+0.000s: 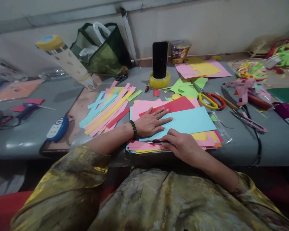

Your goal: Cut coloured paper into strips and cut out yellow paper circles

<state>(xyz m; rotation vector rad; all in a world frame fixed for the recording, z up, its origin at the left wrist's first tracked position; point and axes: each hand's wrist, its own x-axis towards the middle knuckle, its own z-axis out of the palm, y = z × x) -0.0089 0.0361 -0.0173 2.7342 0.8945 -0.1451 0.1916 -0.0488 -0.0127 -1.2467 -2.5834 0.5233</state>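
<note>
Paper strips (108, 110) fanned on the surface (279, 141), left. My left hand (152, 123): open, pressed flat, fingers spread over the red sheet (179, 104) and blue sheet (190, 121) atop the paper stack (144, 146). Slim black tool (155, 141) at the blue sheet's near edge, pen or knife, can't tell; my right hand (180, 143) grips it. Scissors (200, 96) just beyond, then pink glue gun (242, 92).

No wording can be read; on the cup (179, 59) at one o'clock, pale lettering (180, 52) is seen blurred.
</note>
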